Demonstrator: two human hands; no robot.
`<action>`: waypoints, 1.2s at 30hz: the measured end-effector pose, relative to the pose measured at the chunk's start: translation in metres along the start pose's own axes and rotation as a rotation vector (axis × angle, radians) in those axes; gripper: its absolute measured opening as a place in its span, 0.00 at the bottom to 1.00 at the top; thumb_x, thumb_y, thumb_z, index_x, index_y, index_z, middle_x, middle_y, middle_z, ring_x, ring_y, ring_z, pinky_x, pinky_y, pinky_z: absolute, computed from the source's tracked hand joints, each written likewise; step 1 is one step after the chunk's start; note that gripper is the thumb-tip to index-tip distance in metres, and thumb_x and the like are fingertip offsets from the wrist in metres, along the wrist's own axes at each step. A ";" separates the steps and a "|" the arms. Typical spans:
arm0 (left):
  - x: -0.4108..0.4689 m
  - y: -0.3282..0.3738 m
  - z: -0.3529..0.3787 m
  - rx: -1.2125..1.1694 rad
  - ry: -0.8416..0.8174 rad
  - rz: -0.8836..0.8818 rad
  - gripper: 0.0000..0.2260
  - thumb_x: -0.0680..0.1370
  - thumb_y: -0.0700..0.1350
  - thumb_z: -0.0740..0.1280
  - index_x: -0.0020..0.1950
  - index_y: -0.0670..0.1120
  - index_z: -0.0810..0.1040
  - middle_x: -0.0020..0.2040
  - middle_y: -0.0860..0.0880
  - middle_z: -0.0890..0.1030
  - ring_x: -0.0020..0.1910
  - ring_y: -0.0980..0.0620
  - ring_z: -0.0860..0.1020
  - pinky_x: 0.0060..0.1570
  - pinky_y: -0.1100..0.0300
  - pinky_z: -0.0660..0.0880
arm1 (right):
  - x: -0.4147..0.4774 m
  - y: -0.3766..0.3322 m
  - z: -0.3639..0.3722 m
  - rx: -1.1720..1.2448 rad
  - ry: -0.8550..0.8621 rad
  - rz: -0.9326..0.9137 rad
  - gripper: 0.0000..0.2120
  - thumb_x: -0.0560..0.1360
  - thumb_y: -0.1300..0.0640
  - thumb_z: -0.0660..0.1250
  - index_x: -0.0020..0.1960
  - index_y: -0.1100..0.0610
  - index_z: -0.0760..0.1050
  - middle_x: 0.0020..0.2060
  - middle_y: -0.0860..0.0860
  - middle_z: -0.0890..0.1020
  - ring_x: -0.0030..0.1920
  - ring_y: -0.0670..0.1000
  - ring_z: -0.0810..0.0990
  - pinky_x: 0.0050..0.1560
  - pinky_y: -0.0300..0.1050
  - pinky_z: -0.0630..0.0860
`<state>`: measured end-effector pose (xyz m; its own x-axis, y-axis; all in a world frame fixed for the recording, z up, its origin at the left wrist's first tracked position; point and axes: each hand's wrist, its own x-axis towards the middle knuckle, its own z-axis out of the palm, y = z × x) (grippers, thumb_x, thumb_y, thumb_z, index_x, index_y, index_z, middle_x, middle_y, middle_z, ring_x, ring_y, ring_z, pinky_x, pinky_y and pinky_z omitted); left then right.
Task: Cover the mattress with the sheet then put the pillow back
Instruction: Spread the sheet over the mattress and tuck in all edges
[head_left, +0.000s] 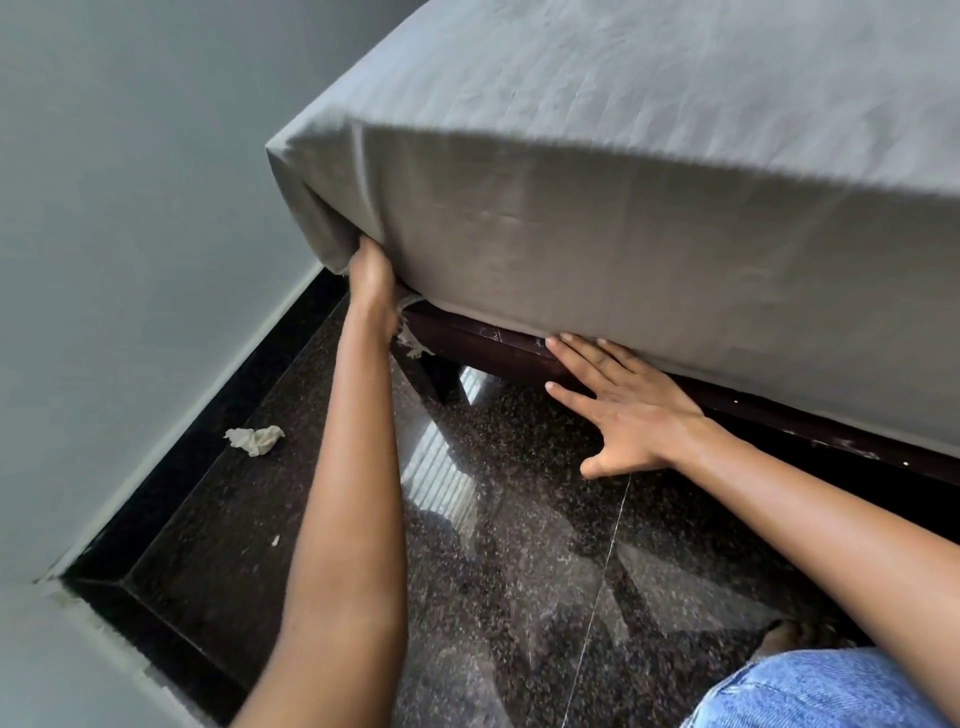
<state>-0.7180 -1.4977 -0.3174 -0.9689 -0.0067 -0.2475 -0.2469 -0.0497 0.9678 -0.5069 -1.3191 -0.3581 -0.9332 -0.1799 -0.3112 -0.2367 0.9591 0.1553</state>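
Corner at centre-left is covered by sheet (623, 234); left hand (370, 270) is tucked under it, fingers hidden, grip not determinable; right hand (623, 410) is laid flat, fingers spread, against bed frame (483, 345).

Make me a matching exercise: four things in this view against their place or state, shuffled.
Things:
1. left hand
2. right hand
3. crumpled wad
4. sheet

Places or states:
A. lying on the floor
B. fingers spread, flat against the frame
C. grey, pulled taut
D. at the sheet's corner, fingers hidden in cloth

Pairs: 1-D, 2-B, 3-A, 4-C
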 end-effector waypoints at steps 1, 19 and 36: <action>-0.007 -0.003 -0.004 -0.001 0.113 0.064 0.13 0.80 0.49 0.54 0.50 0.45 0.76 0.45 0.47 0.80 0.43 0.50 0.78 0.39 0.57 0.72 | 0.000 0.000 0.000 0.003 -0.006 0.000 0.46 0.69 0.31 0.59 0.78 0.47 0.42 0.70 0.54 0.23 0.68 0.48 0.22 0.72 0.49 0.29; 0.000 0.017 -0.020 0.229 0.180 0.186 0.11 0.77 0.46 0.58 0.50 0.46 0.80 0.51 0.45 0.82 0.49 0.48 0.80 0.53 0.53 0.77 | 0.000 0.001 -0.001 0.026 -0.079 -0.017 0.47 0.68 0.30 0.58 0.77 0.48 0.40 0.64 0.52 0.18 0.55 0.46 0.09 0.57 0.44 0.16; 0.009 0.080 0.013 -0.079 -0.116 0.276 0.20 0.79 0.58 0.56 0.50 0.47 0.82 0.49 0.48 0.84 0.54 0.49 0.80 0.57 0.55 0.75 | 0.000 -0.003 -0.005 0.012 -0.063 0.010 0.48 0.63 0.29 0.53 0.77 0.47 0.44 0.64 0.54 0.18 0.58 0.48 0.11 0.57 0.44 0.15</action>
<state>-0.7471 -1.4885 -0.2417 -0.9959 0.0831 0.0357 0.0239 -0.1393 0.9900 -0.5074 -1.3227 -0.3533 -0.9167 -0.1563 -0.3678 -0.2233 0.9636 0.1473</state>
